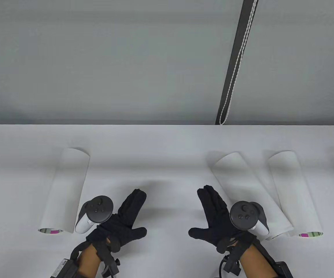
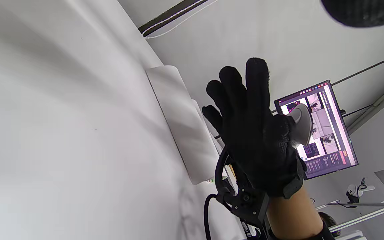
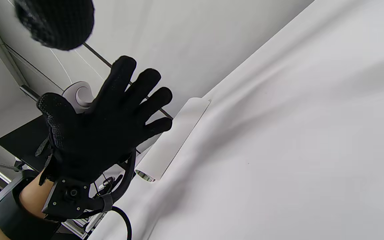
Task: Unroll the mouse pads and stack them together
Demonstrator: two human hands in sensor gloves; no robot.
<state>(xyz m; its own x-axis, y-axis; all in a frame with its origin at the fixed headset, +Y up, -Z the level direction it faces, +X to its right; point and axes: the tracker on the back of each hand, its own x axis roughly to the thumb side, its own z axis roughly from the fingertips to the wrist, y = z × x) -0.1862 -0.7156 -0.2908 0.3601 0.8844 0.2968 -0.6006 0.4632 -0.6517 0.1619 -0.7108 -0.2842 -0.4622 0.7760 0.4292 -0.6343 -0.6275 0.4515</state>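
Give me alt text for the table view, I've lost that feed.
Two black-gloved hands, left hand and right hand, lie open and empty between three rolled white mouse pads on a white table. One roll lies left of the left hand; two rolls lie right of the right hand.

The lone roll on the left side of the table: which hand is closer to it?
Left. The left hand lies open just beside that roll, not touching it. The right hand is across the table, beside the other two rolls.
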